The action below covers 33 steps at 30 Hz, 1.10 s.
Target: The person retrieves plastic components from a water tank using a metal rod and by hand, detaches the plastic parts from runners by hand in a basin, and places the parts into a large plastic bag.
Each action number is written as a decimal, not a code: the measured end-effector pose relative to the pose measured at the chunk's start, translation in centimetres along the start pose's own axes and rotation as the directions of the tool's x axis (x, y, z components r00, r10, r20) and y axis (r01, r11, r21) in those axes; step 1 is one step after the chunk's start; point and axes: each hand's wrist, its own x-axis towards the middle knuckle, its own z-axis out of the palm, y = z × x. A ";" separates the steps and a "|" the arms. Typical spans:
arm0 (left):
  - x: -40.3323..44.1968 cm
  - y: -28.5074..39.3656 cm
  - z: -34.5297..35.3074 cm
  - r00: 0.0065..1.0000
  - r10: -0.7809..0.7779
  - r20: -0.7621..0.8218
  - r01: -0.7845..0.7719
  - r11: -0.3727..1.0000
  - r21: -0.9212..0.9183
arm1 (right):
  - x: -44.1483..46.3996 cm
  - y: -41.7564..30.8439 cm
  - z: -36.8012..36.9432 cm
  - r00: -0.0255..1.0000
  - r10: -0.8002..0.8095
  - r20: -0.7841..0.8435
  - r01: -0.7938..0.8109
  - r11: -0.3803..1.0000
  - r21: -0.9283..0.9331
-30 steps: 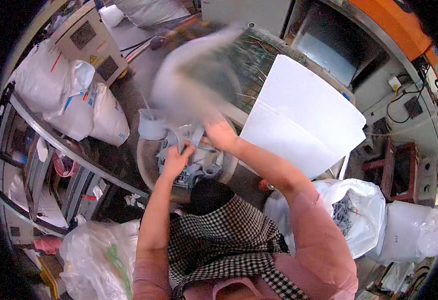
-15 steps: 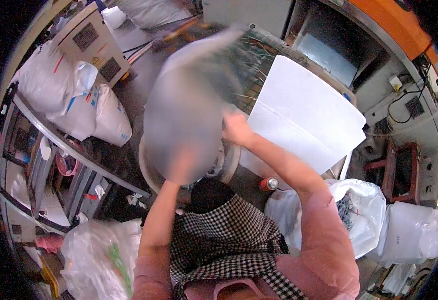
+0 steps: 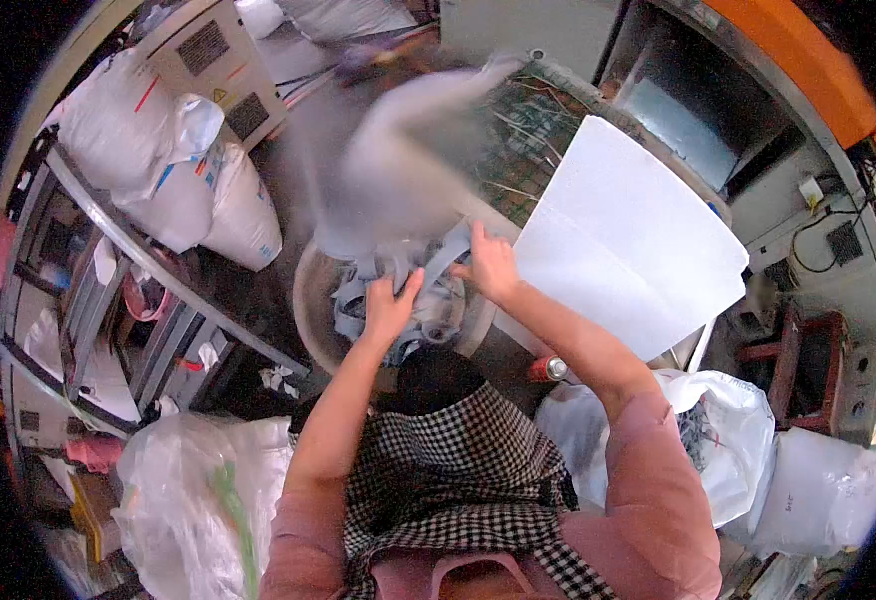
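Pinching pale-grey, curved, band-like strip (image 3: 447, 252): right grip (image 3: 492, 266). Left grip (image 3: 390, 308): cannot tell whether holding.

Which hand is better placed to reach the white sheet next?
Right, probably: the right hand is beside the white sheet; the left hand is farther away, over the tub.
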 end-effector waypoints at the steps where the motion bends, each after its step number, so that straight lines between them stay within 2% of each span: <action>1: 0.0 -0.3 -0.1 0.991 0.092 -0.101 -0.080 0.991 0.110 | 0.1 -0.5 0.2 0.996 -0.070 -0.053 0.065 0.995 -0.081; 2: -0.2 -0.5 0.0 0.991 0.081 -0.109 -0.069 0.991 0.113 | 0.2 -0.9 0.6 0.984 -0.145 -0.103 0.127 0.978 -0.164; 3: -0.6 1.0 0.0 0.974 0.052 -0.221 -0.038 0.997 0.071 | 0.3 -1.3 0.9 0.983 -0.155 -0.096 0.138 0.977 -0.160; 4: -0.8 1.7 -0.1 0.945 0.018 -0.327 -0.010 1.000 0.027 | 0.3 -1.7 1.4 0.990 -0.125 -0.065 0.114 0.982 -0.153; 5: -0.8 1.3 -0.1 0.943 0.012 -0.333 -0.002 1.000 0.029 | 0.3 -1.9 1.9 0.995 -0.094 -0.037 0.087 0.985 -0.146; 7: -0.6 0.6 -0.1 0.917 0.119 -0.380 -0.096 0.992 0.080 | 0.4 -1.7 2.7 0.989 -0.125 -0.082 0.114 0.984 -0.136; 8: -0.5 0.3 -0.2 0.917 0.116 -0.383 -0.090 0.992 0.085 | 0.4 -1.5 3.0 0.979 -0.148 -0.137 0.131 0.983 -0.130; 10: -0.4 0.7 -0.3 0.944 0.006 -0.331 0.054 0.983 0.173 | 0.5 -1.4 2.8 0.983 -0.140 -0.118 0.126 0.985 -0.116; 12: -0.2 0.4 -0.1 0.945 0.022 -0.326 0.039 0.983 0.178 | 0.5 -1.4 2.2 0.986 -0.132 -0.100 0.121 0.987 -0.110; 14: 0.0 0.2 -0.1 0.945 0.038 -0.325 0.022 0.984 0.178 | 0.5 -1.6 0.9 0.998 -0.061 -0.005 0.060 0.990 -0.128; 15: -0.2 1.0 -0.5 0.939 0.083 -0.333 -0.001 0.971 0.239 | 0.6 -1.8 -0.1 0.998 -0.064 -0.001 0.064 0.989 -0.130; 17: -0.4 1.5 -1.2 0.933 0.125 -0.338 -0.020 0.954 0.298 | 0.9 -1.6 -2.6 0.996 -0.068 -0.063 0.056 0.983 -0.175; 19: -0.2 0.8 -2.7 0.981 0.026 -0.194 -0.005 0.994 0.110 | 2.2 1.8 -5.8 0.954 -0.086 -0.287 0.080 0.996 -0.032; 20: 0.6 -2.4 -2.9 0.980 -0.167 -0.110 0.185 0.965 0.187 | 3.1 2.4 -8.9 0.941 0.137 -0.310 -0.168 0.983 -0.072; 21: 0.4 -2.6 -3.7 0.977 -0.173 -0.123 0.194 0.963 0.186 | 3.8 3.1 -12.9 0.897 0.177 -0.404 -0.215 0.975 -0.052; 22: 0.3 -2.5 -4.6 0.998 -0.017 -0.055 0.026 0.987 0.161 | 4.7 5.4 -15.8 0.789 0.098 -0.606 -0.248 0.954 -0.170; 23: 0.1 -2.2 -5.2 0.990 0.143 0.011 -0.143 0.982 0.126 | 5.3 7.8 -19.5 0.718 0.166 -0.676 -0.365 0.917 -0.162; 24: -0.1 -1.7 -5.6 0.990 0.142 0.006 -0.141 0.982 0.127 | 5.7 10.0 -22.5 0.569 0.023 -0.822 -0.385 0.891 -0.241; 25: -0.5 -1.2 -5.9 0.987 0.157 0.030 -0.159 0.985 0.073 | 6.6 13.3 -25.5 0.487 -0.035 -0.873 -0.482 0.823 -0.302; 27: -1.0 -0.9 -6.0 0.984 0.171 0.056 -0.172 0.985 0.017 | 7.1 17.9 -30.1 0.447 -0.087 -0.890 -0.538 0.769 -0.346; 28: -1.1 -0.9 -5.9 0.990 0.102 0.099 -0.104 0.995 0.010 | 6.9 17.2 -31.4 0.564 0.139 -0.814 -0.662 0.665 -0.345; 29: -1.2 -0.9 -5.9 0.990 0.033 0.141 -0.034 0.999 0.005 | 6.7 16.2 -32.3 0.611 0.373 -0.698 -0.756 0.537 -0.375; 30: -1.2 -1.2 -5.7 0.990 0.028 0.135 -0.029 1.000 0.002 | 7.0 14.7 -31.7 0.568 0.434 -0.699 -0.798 0.499 -0.339; 31: -1.0 -1.9 -5.2 0.991 0.030 0.133 -0.038 0.997 0.062 | 7.6 13.7 -30.0 0.689 0.216 -0.692 -0.646 0.616 -0.452; 32: -1.1 -2.4 -4.8 0.990 0.024 0.136 -0.041 0.992 0.120 | 8.1 13.2 -27.4 0.762 -0.016 -0.647 -0.465 0.682 -0.564; 33: -0.9 -2.6 -4.5 0.991 0.008 0.137 -0.024 0.992 0.120 | 8.8 12.9 -23.8 0.770 -0.372 -0.518 -0.044 0.780 -0.624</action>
